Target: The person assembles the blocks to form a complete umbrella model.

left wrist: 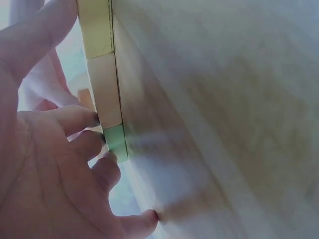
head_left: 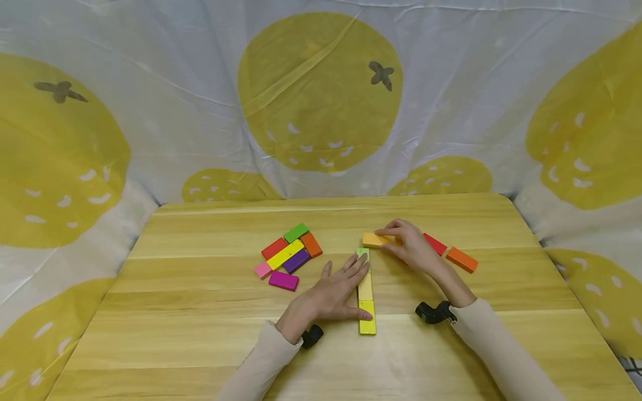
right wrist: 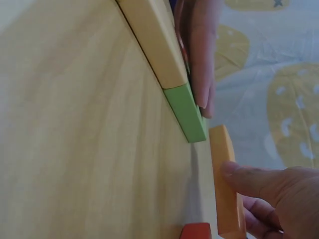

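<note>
My left hand (head_left: 331, 295) lies over a straight row of blocks, its fingers spread. The thumb touches the yellow block (head_left: 368, 327) at the near end, and other fingertips reach the light green block (head_left: 363, 253) at the far end. Between these two sits a cream block (head_left: 365, 288), also seen in the left wrist view. Just past the green end, my right hand (head_left: 413, 249) pinches a light orange block (head_left: 372, 240) between thumb and fingers. The right wrist view has this orange block (right wrist: 222, 159) standing a small gap apart from the green block (right wrist: 186, 110).
Left of the row lies a cluster of several coloured blocks, with a yellow block (head_left: 285, 255) at its middle and a magenta block (head_left: 283, 281) nearest. Right of my right hand are a red block (head_left: 435, 244) and a darker orange block (head_left: 462, 259). Patterned cloth (head_left: 321, 189) hangs behind the wooden table (head_left: 200, 334).
</note>
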A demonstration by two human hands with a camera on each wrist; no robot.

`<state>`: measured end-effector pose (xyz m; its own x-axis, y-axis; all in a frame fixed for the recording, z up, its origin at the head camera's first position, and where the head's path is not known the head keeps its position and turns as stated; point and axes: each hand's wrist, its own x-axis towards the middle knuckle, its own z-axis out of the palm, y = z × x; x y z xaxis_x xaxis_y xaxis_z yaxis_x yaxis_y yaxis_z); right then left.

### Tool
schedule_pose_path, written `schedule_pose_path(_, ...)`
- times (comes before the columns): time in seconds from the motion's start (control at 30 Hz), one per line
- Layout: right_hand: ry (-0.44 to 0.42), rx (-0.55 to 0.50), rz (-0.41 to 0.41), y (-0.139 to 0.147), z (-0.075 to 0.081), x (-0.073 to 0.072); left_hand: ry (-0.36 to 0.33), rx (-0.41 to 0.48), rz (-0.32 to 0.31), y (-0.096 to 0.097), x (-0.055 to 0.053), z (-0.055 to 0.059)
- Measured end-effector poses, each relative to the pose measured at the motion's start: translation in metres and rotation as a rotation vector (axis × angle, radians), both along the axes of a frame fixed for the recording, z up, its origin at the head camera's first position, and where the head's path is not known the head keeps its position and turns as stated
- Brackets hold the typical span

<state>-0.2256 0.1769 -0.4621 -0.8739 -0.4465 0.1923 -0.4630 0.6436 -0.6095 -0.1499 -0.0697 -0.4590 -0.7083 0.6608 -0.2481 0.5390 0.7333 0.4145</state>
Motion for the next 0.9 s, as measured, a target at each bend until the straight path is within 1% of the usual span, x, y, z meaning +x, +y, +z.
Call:
schedule_pose_path(0.2, -0.047, -0.006, 0.024, 0.0, -0.006, -0.008, 0.008, -0.025, -0.005, 0.003, 0.0, 0.001)
schedule_pose_path(0.33, -0.078, -0.011, 0.033, 0.001, -0.011, -0.011, 0.001, -0.021, -0.002, 0.003, 0.001, 0.002)
schedule_pose_path(0.47, -0.101, -0.026, 0.056, 0.002, -0.013, -0.012, 0.0, -0.016, -0.001, 0.002, 0.001, 0.002)
schedule_pose_path(0.7, -0.107, -0.023, 0.078, 0.005, -0.016, -0.014, -0.009, -0.006, 0.001, 0.001, 0.001, 0.002)
schedule_pose_path(0.9, -0.109, -0.019, 0.08, 0.004, -0.016, -0.013, -0.018, -0.007, 0.006, 0.001, 0.0, 0.002)
